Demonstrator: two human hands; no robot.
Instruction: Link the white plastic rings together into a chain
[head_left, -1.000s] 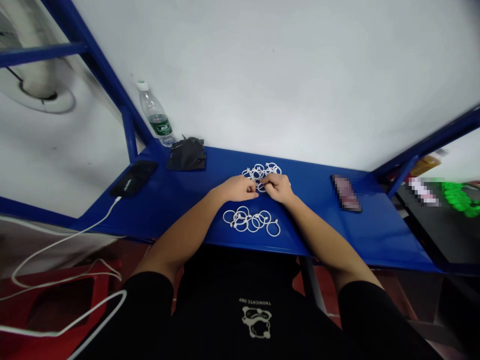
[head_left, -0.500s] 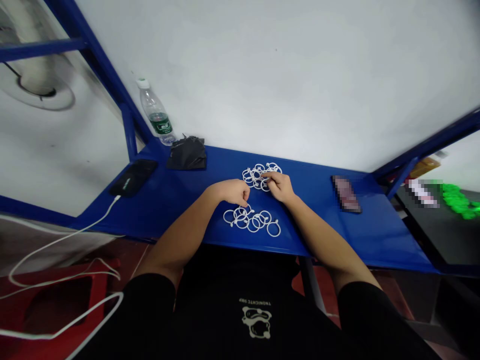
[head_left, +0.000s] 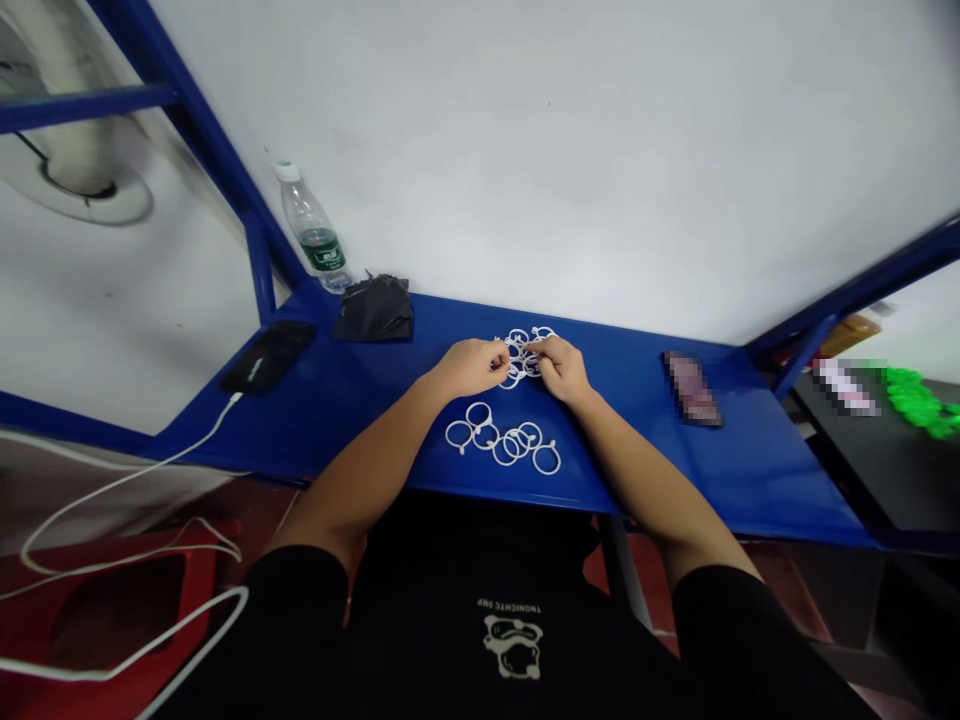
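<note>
Thin white plastic rings, each with a small knob, lie in two groups on the blue table. The farther pile of white rings [head_left: 516,341] is partly covered by both hands. My left hand [head_left: 477,367] is at the pile's left side, its fingers curled closed at the rings; what they grip is hidden. At the right side, my right hand [head_left: 562,369] rests with its index finger reaching over the rings and the others folded; whether a ring is pinched there I cannot make out. Several white rings [head_left: 505,447] lie loose and overlapping nearer the front edge.
A plastic bottle [head_left: 319,235] and a crumpled black bag [head_left: 373,308] stand at the back left. A black device [head_left: 268,357] with a white cable lies left of them. To the right is a phone [head_left: 691,387]. The blue table [head_left: 637,335] meets a white wall.
My left hand has moved away from the front group up to the farther pile, leaving a ring among the front ones. My right hand has hardly moved.
</note>
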